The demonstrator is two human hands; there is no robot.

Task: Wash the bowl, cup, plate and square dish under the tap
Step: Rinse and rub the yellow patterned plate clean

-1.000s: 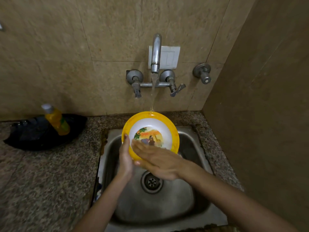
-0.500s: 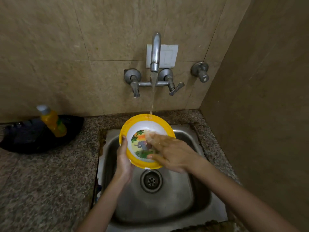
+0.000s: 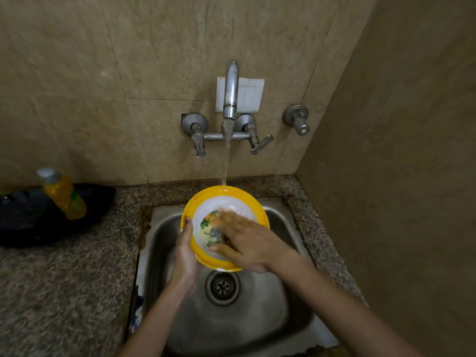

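Observation:
A yellow-rimmed bowl [image 3: 233,197] with a white inside and an animal picture is tilted toward me over the steel sink [image 3: 283,222]. My left hand [image 3: 185,256] grips its left edge, thumb on the rim. My right hand [image 3: 247,243] lies flat inside the bowl with fingers spread, blurred by motion. Water runs from the tap [image 3: 231,88] onto the bowl's far rim. The cup, plate and square dish are out of view.
A yellow soap bottle [image 3: 64,195] stands in a black tray [image 3: 23,220] on the speckled granite counter [image 3: 64,279] to the left. A drain [image 3: 222,286] sits in the sink bottom. Tiled walls close the back and right side.
My right hand has slid up and leftward inside the bowl, from the lower rim across the picture. The bowl has turned slightly in my left hand. Water keeps running.

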